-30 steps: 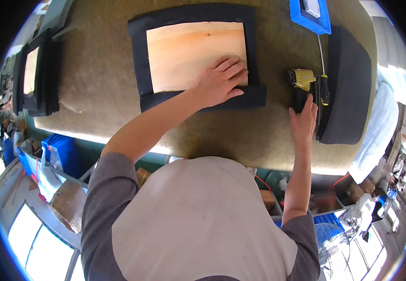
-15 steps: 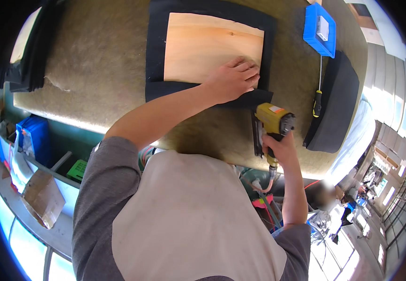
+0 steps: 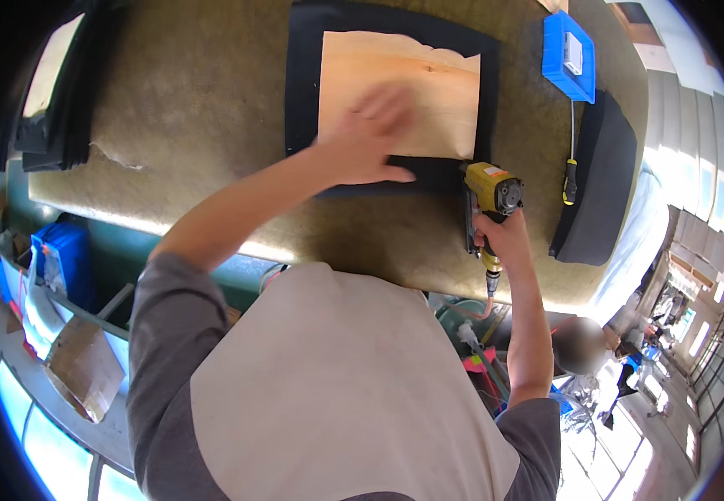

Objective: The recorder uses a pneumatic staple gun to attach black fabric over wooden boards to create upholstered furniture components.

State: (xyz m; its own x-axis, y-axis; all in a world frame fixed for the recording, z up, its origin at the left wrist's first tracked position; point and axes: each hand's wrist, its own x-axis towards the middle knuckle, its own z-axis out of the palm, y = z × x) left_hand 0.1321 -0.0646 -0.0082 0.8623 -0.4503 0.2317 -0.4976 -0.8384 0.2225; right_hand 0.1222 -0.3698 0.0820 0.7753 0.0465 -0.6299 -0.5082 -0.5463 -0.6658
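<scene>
A pale wooden board [image 3: 441, 92] lies on a larger sheet of black material [image 3: 303, 92], whose near edge is folded up along the board. Over the board's near left part is my left hand [image 3: 372, 134], fingers spread and partly blurred, holding nothing. My right hand [image 3: 500, 234] grips a yellow and black air stapler [image 3: 489, 185] by its handle. The stapler's nose is hidden; its front stands at the near right corner of the black sheet. An air hose [image 3: 487, 307] runs from the handle's base toward me.
The worktable [image 3: 203, 108] carries a blue tray [image 3: 556, 58] with a small white box inside. Beside it lie a screwdriver [image 3: 571, 175] and a dark curved pad [image 3: 600, 184]. Black sheets [image 3: 57, 125] are stacked at left. Below the table's edge stands a blue bin [image 3: 69, 259].
My left hand has left the board's near right corner and moved left, its fingers spreading. The stapler has moved slightly up to the sheet's corner. Board and sheet sit a little further right.
</scene>
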